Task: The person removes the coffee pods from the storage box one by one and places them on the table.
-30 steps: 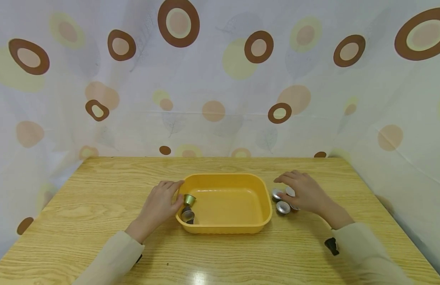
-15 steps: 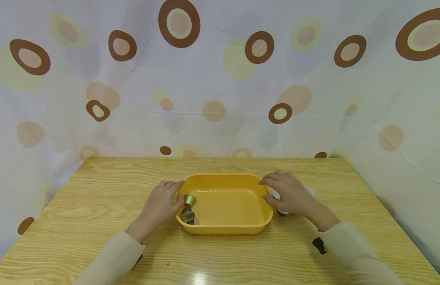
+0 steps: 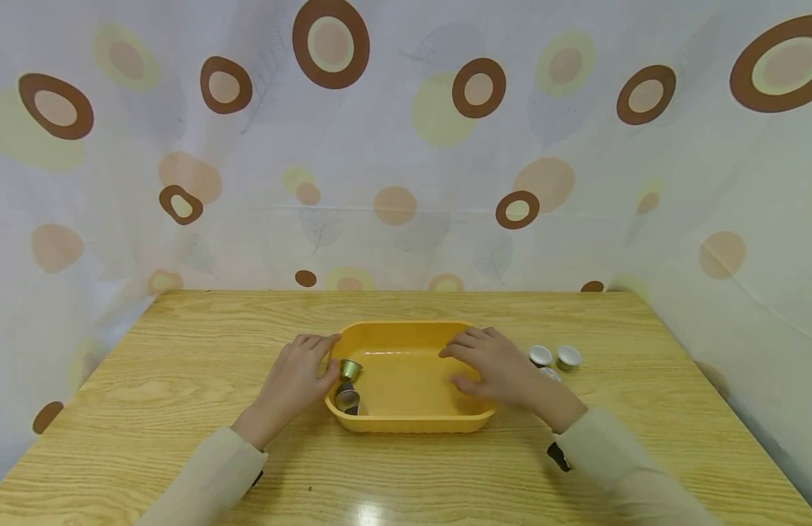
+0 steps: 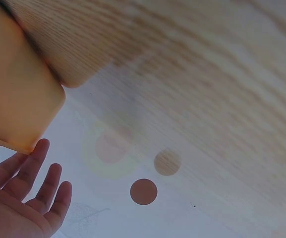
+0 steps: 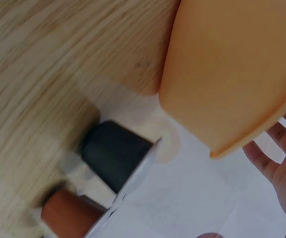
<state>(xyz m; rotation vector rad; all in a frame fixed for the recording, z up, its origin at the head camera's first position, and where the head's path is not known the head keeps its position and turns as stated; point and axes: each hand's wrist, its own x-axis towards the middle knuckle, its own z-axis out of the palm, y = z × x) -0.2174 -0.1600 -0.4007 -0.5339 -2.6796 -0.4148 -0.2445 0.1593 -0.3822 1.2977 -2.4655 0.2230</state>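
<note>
A yellow plastic tray stands on the table. My left hand holds its left rim, the thumb on the inner side and fingertips at the outer edge, as the left wrist view shows. Within the tray, a green-gold coffee capsule and dark capsules lie against the left end. My right hand is over the tray's right end, thumb and fingers apart, with nothing seen between them. Beyond it on the table are white-lidded capsules. In the right wrist view a black capsule and a brown capsule appear.
A wood-grain table carries everything. Behind it and along its sides hangs a pale cloth printed with brown rings and dots. Part of the tray's right rim is hidden under the right hand.
My right hand has moved left from above the loose capsules to over the tray's right end, uncovering some capsules. The left hand has stayed at the left rim.
</note>
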